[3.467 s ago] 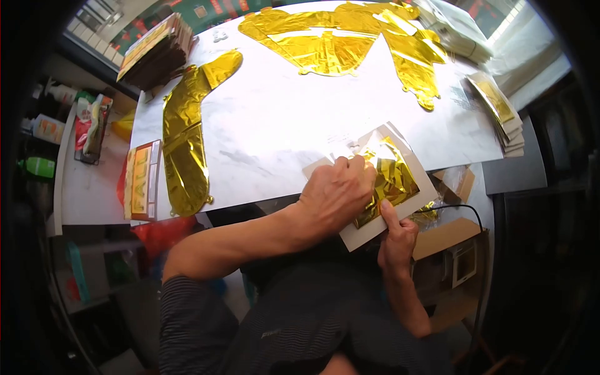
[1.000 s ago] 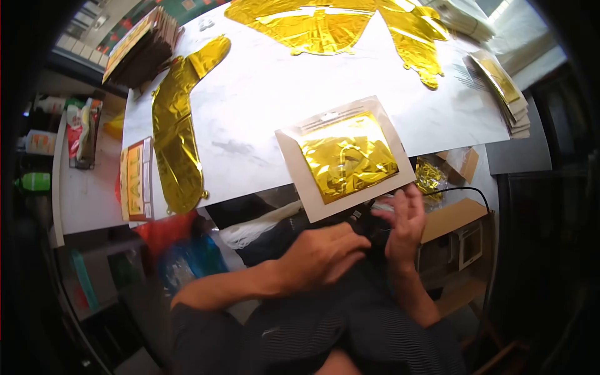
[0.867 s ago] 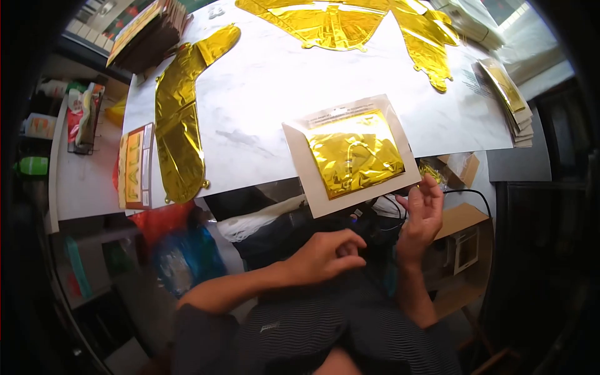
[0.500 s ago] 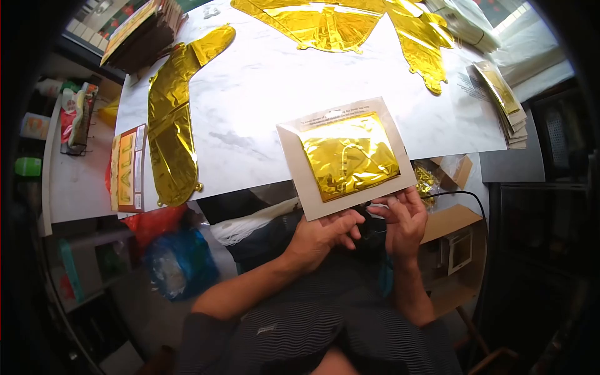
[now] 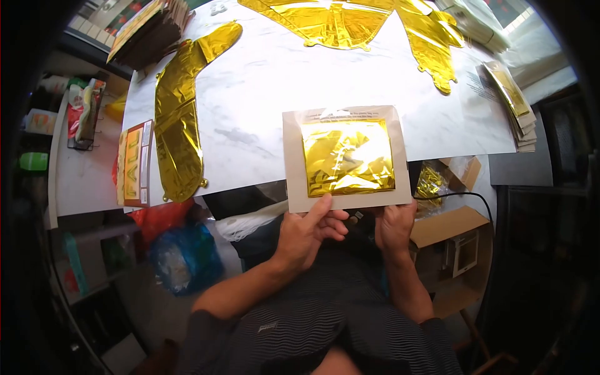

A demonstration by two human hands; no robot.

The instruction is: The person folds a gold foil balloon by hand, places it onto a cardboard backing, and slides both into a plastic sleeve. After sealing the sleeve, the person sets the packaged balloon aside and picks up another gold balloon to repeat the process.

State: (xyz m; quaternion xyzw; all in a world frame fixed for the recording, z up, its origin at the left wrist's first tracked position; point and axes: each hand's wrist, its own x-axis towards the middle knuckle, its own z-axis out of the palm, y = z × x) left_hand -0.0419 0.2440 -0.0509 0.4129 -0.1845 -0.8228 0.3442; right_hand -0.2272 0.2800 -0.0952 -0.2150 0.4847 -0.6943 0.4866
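A flat card package (image 5: 347,201) with a folded gold foil balloon (image 5: 349,156) on its front is held up at the table's near edge. Small print runs across its top under clear plastic. My left hand (image 5: 306,236) pinches the lower edge, thumb on the front and fingers curled below. At the lower right corner, my right hand (image 5: 395,228) grips the same package; its fingertips are partly hidden behind the card.
Gold foil balloons lie flat on the white table (image 5: 250,119), one long piece (image 5: 178,119) at left. Stacked packages (image 5: 147,34) stand at the back left, more (image 5: 512,103) at right. An open cardboard box (image 5: 453,231) sits below right, a blue plastic bag (image 5: 187,259) below left.
The package has turned from tilted to nearly level. My left thumb has come onto its front lower edge, and my right hand has closed at the lower right corner.
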